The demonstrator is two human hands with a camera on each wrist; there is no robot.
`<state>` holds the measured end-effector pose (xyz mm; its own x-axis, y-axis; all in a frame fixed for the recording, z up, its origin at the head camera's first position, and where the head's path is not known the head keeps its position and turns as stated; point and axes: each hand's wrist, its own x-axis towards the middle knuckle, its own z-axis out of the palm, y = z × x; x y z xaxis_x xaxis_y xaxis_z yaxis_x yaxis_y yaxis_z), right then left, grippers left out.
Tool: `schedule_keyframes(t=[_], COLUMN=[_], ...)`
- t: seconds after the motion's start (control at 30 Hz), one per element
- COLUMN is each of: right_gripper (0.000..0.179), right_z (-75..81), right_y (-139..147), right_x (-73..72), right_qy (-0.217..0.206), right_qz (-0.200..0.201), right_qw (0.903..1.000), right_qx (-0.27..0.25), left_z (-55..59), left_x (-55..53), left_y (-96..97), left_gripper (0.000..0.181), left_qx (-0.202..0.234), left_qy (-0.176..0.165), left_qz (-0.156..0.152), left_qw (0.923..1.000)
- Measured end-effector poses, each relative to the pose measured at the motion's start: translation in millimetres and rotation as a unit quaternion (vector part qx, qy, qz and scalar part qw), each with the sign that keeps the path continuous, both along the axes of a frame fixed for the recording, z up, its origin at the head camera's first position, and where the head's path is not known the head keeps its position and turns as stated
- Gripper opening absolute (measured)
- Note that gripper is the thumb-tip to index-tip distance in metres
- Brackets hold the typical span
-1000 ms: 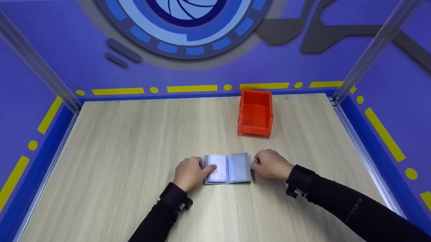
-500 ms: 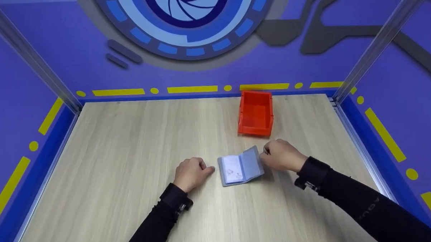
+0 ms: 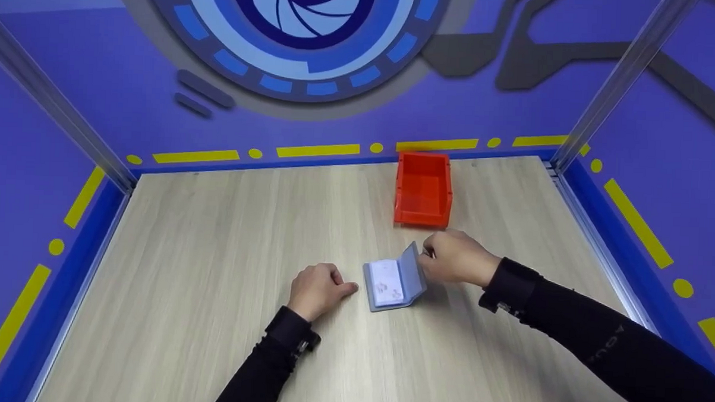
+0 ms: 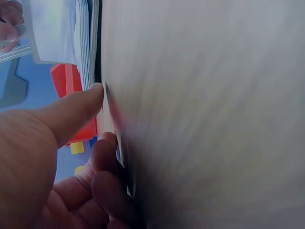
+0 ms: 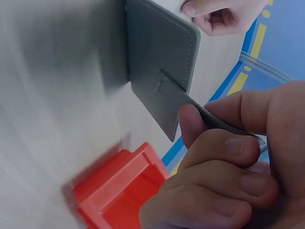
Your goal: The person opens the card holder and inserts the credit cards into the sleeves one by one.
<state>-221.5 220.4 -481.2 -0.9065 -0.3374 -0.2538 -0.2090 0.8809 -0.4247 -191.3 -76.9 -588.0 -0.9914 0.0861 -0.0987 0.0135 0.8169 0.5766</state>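
Observation:
A grey card holder (image 3: 385, 282) lies half open on the wooden table, its clear sleeves and a pale printed card facing up on the left side. Its right cover stands steeply tilted. From that cover's outside runs a short stitched strap (image 5: 174, 90), which my right hand (image 3: 458, 257) pinches between thumb and index finger, the other fingers curled. Stitching also runs along the cover's edge in the right wrist view. My left hand (image 3: 318, 292) rests on the table just left of the holder, fingers loosely curled around nothing, thumb tip pointing at the holder's edge.
Behind the card holder stands a red plastic bin (image 3: 422, 218), near the back wall and close beyond my right hand. Blue-purple panels (image 3: 312, 125) with yellow marks enclose the wooden tabletop (image 3: 225, 238) at the back and both sides.
My left thumb has come off the card holder, which has shifted right, away from that hand. The right cover has swung up from lying flat, with my right hand at it.

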Motion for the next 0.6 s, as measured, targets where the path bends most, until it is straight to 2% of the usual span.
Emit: schedule_keyframes(t=[0.27,0.6], right_gripper=[0.034,0.029], right_z=[0.5,-5.7], right_y=[-17.3,-44.8], right_x=[1.3,4.8], right_qy=[0.017,0.024], right_qz=[0.037,0.055], right_qw=[0.9989,0.9972], right_qx=[-0.022,-0.045], left_z=[1.0,0.4], left_x=[0.1,-0.7], left_y=[2.3,1.1], left_gripper=[0.037,0.038], left_qx=[0.003,-0.001], left_qy=[-0.003,0.000], left_qz=[0.001,0.001], left_qw=[1.0000,1.0000])
